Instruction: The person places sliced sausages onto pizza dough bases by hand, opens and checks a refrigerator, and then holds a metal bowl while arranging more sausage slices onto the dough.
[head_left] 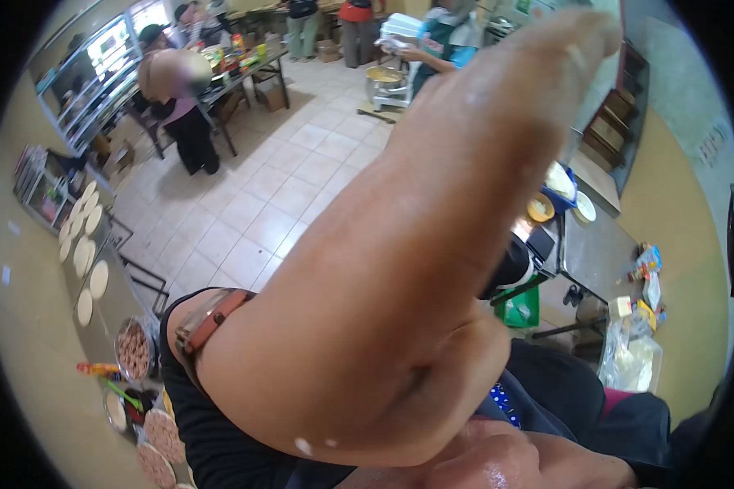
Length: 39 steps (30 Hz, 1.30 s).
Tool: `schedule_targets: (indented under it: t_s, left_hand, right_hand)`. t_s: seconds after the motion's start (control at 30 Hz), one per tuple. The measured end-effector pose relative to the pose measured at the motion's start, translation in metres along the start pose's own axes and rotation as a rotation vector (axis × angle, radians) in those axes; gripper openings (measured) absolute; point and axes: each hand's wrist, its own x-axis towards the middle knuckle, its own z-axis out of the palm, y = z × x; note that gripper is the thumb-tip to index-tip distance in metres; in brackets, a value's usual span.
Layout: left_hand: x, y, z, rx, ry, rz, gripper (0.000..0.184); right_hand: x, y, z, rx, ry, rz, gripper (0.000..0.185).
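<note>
My left hand (400, 236) fills the middle of the head view, very close to the camera. It rises from a black sleeve at lower left, and a watch with a reddish-brown strap (212, 322) circles the wrist. Stretched fingers reach to the upper right; nothing shows in them, though some fingers are hidden. My right hand cannot be made out; the skin at the bottom edge is unclear. Left of the sleeve, a bowl of brownish chunks (136, 349) and topped dough rounds (165, 434) lie on a table.
Plain dough rounds (98, 279) line the left table. To the right stand a grey table (599, 244) with a blue crate (561, 191) and a plastic bag (628, 350). A green crate (520, 310) is below. Several people work at tables across the tiled floor (261, 183).
</note>
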Motion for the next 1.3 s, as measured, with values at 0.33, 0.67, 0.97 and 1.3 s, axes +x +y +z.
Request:
schedule_targets:
  t_s: [0.33,0.67,0.97,1.3]
  left_hand:
    - [0.015,-0.089,0.001,-1.117,0.286,-0.524,0.064]
    - [0.039,-0.039,0.002,-1.574,0.501,-0.303,0.059]
    - [0.032,-0.033,0.014,-1.827,0.405,-0.246,0.061]
    - [0.038,-0.031,0.032,-1.958,0.398,-0.25,0.063]
  right_hand:
    - [-0.009,-0.016,0.017,0.176,0.208,0.087,0.037]
    - [-0.031,0.014,0.096,0.224,0.515,0.032,0.034]
    - [-0.069,-0.016,0.08,0.32,0.643,0.482,0.03]
    - [-0.11,-0.018,0.076,0.423,0.615,0.56,0.03]
